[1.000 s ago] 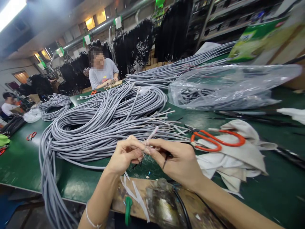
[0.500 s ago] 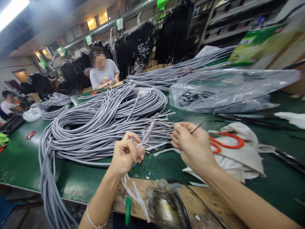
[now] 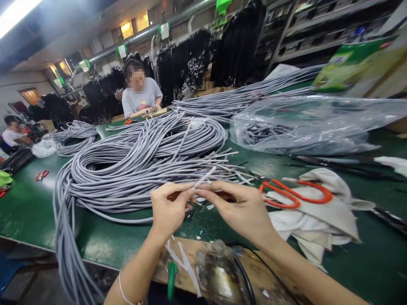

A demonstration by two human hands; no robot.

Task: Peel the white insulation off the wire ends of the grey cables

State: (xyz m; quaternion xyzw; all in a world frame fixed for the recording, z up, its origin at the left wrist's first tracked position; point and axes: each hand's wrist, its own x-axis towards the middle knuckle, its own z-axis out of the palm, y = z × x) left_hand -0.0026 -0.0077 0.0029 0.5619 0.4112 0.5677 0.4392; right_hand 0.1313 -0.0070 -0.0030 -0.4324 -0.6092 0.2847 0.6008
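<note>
My left hand (image 3: 170,207) and my right hand (image 3: 240,207) meet fingertip to fingertip above the green table. A thin whitish strip (image 3: 207,176) sticks up between them, pinched by the left thumb and finger. My right thumb and index finger press together at its base; anything small in them is hidden. Just behind the hands lie the cut ends of a large bundle of grey cables (image 3: 133,169). Orange-handled scissors (image 3: 286,197) rest to the right of my right hand, partly on a crumpled off-white cloth (image 3: 337,212).
A wooden board (image 3: 273,292) at the near edge bears a glassy brownish lump (image 3: 219,267), a black cord, pale strips (image 3: 187,264) and a green-handled tool (image 3: 172,277). A clear plastic bag (image 3: 305,131) lies at right. A co-worker (image 3: 143,95) sits across the table (image 3: 28,212).
My right hand has moved left, away from the cable ends, to meet my left hand at the strip. The dark thin piece it held no longer shows. The scissors are more fully visible.
</note>
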